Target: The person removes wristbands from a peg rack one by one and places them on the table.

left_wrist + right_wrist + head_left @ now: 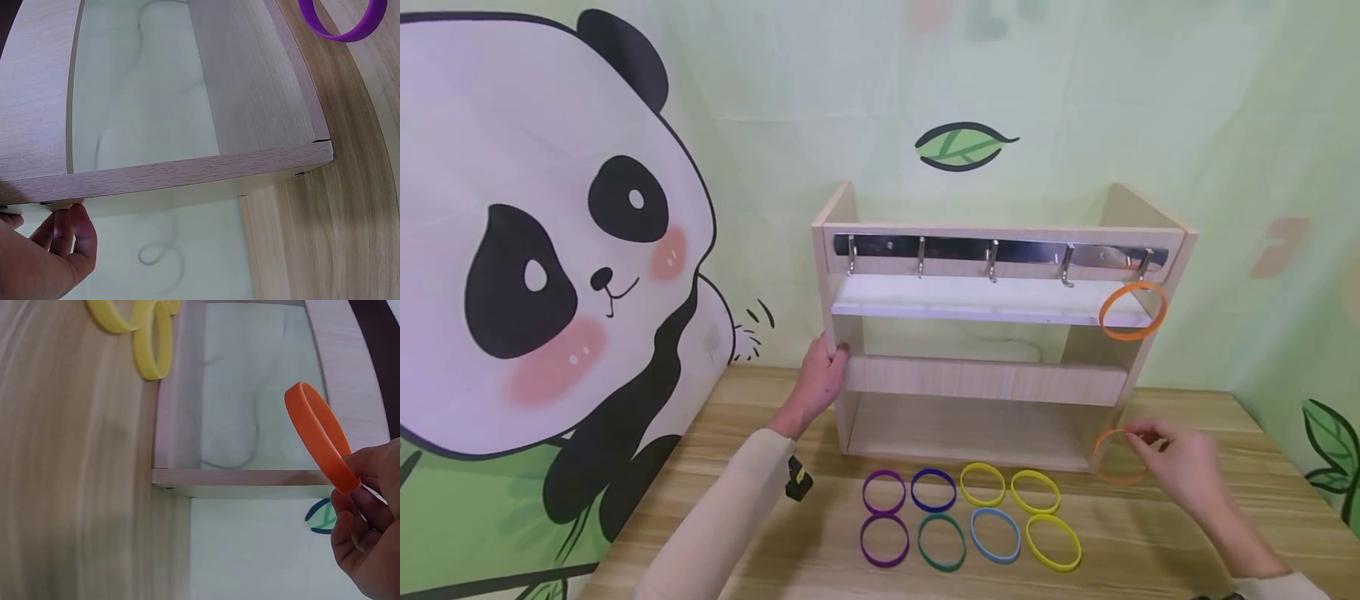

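Note:
My left hand [820, 375] holds the left side panel of a small wooden shelf [985, 379], its thumb at the front edge. Seen from the left wrist, bent fingers [81, 234] lie against the panel's outer face. At the shelf's lower right corner, my right hand [1183, 462] pinches an orange silicone wristband [319, 437] between thumb and fingers. A second orange wristband [1133, 337] hangs from the rightmost hook [1146, 265] of the metal hook strip [958, 248] along the shelf's upper front.
In front of the shelf, two rows of wristbands lie on the wooden table [760, 533]: purple [883, 564], dark blue [934, 508], green [942, 567], light blue [996, 559] and several yellow [1053, 567]. A cloth backdrop with a panda [550, 283] stands behind and left.

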{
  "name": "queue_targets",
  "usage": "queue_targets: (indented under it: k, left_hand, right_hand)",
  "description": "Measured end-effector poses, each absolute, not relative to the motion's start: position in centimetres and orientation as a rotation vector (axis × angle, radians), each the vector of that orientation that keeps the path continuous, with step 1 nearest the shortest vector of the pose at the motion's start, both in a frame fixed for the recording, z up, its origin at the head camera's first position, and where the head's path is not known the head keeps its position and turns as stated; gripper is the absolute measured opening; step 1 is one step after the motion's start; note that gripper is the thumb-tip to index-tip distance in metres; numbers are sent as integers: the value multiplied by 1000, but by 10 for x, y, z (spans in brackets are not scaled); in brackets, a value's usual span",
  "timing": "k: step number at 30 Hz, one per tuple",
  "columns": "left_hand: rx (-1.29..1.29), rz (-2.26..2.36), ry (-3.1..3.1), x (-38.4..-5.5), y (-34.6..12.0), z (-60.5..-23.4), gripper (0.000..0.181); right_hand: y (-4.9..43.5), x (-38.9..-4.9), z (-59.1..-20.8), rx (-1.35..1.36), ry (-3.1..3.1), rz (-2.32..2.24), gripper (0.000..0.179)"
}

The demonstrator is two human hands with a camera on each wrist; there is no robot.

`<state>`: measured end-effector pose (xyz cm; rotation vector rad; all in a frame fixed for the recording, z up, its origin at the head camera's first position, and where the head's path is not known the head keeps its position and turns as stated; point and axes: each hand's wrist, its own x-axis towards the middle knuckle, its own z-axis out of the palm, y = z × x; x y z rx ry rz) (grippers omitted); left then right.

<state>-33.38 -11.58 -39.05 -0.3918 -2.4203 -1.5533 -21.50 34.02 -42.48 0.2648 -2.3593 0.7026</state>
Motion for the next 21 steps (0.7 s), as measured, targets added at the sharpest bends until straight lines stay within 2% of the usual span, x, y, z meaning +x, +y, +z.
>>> queue_targets:
  k: [6, 21]
  left_hand:
    - [-398, -1537, -2421, -334, -116, -391, 44]
    - [-453, -1558, -2392, -336, -116, -392, 43]
  right_hand:
    - [343, -217, -439, 259, -2457, 712, 3]
    - [350, -225, -469, 297, -2543, 790, 5]
